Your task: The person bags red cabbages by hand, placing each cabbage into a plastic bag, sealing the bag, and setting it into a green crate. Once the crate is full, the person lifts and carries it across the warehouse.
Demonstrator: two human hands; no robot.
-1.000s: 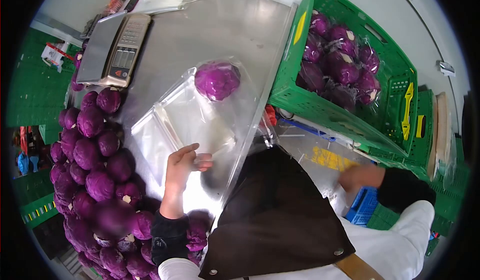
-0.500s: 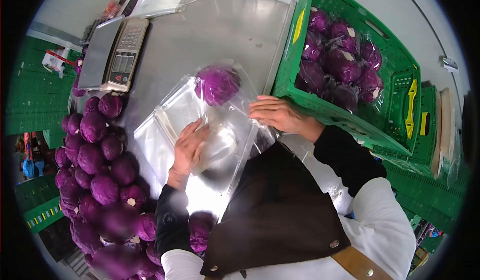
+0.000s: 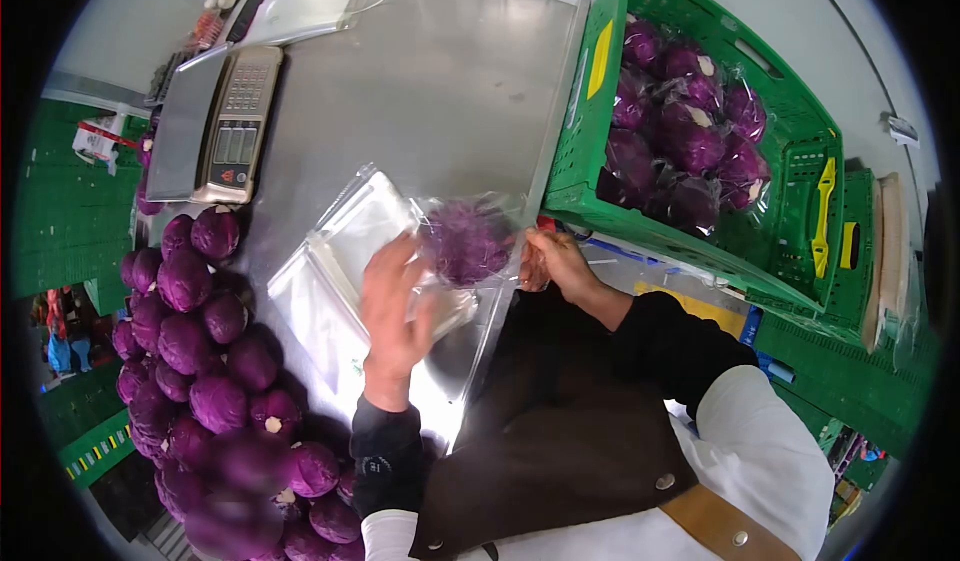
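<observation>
Two hands — left (image 3: 395, 306), right (image 3: 555, 261) — on bagged cabbage (image 3: 468, 241); scale (image 3: 225, 126) text illegible.

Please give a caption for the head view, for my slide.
Left hand and right hand hold a bagged red cabbage over a steel table, between loose cabbages and a green crate.

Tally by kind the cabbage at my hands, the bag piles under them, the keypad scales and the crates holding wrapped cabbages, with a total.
Bagged red cabbage: 1, with the right hand pinching the bag and the left hand against it
Pile of clear plastic bags: 1
Keypad weighing scale: 1
Green crate of wrapped cabbages: 1
Total: 4
</observation>
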